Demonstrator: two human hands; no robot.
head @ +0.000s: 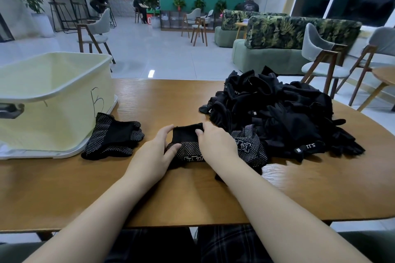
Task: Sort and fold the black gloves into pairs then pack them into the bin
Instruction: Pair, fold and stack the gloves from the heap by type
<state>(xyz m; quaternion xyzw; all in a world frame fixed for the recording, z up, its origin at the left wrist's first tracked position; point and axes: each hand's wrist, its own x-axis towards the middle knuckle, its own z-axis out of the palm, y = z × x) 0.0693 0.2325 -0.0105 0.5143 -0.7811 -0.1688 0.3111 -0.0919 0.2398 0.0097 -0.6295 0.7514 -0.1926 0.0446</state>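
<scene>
A black glove with white dots lies on the wooden table in front of me. My left hand pinches its left edge between thumb and fingers. My right hand grips its cuff from the right, and part of the glove is hidden under that hand. A big heap of black gloves fills the table's right side. A separate dotted glove bundle lies to the left, by the pale yellow bin, which stands at the far left marked "B".
The table's near edge runs just above my lap. Grey chairs stand behind the table at the right, with another chair behind the bin. Sofas, plants and seated people are far back in the room.
</scene>
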